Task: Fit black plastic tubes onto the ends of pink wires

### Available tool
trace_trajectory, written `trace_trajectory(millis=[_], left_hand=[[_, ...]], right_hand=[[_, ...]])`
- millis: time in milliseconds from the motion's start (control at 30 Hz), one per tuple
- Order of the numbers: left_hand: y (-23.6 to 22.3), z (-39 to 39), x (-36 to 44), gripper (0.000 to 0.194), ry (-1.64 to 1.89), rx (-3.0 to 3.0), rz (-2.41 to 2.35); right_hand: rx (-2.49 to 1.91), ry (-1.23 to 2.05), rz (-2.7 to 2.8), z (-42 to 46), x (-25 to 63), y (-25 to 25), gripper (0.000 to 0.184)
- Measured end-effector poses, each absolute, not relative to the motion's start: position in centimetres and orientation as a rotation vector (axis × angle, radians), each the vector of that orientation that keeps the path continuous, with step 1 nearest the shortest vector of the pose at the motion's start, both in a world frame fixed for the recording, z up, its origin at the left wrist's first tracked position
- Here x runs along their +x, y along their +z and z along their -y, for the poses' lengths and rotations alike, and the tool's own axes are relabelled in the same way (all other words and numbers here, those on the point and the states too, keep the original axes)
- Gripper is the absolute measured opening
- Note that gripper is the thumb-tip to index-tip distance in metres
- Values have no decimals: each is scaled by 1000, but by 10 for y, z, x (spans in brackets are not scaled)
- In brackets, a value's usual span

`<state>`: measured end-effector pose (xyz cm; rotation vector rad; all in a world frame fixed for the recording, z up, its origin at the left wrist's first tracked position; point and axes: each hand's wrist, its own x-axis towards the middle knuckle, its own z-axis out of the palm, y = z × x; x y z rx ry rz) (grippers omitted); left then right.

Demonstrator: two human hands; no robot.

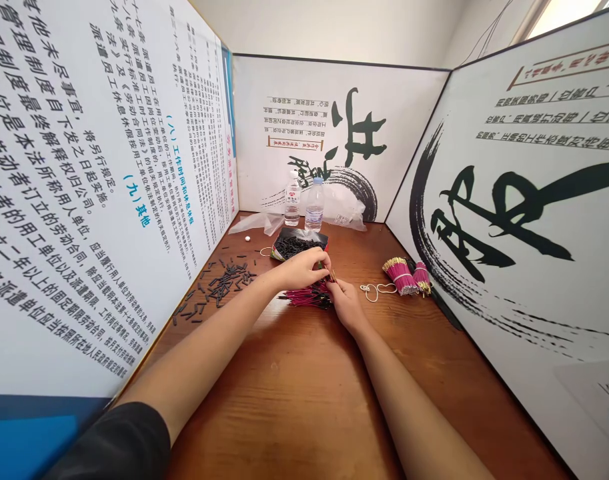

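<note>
"(九)其他" on left panel (84, 200)

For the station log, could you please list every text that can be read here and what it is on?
"(九) 其他": blue heading on the left board.
"(八) 工作时间和休息休假": blue heading, same board.
Back board and right board: brush characters upside down, small print unreadable.
Bottle labels: too small.

two water bottles (304, 203) behind tray (299, 245), wire bundles (407, 275) right
</note>
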<state>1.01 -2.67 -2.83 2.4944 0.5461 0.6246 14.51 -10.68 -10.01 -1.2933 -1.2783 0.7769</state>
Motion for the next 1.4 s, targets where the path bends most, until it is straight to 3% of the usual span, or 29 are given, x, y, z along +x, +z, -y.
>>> trace_trajectory(millis=[1400], left_hand=[[-25,26,9,10,521,2332,-734]], right_hand=[[-1353,743,1346,102,149,-111,32]])
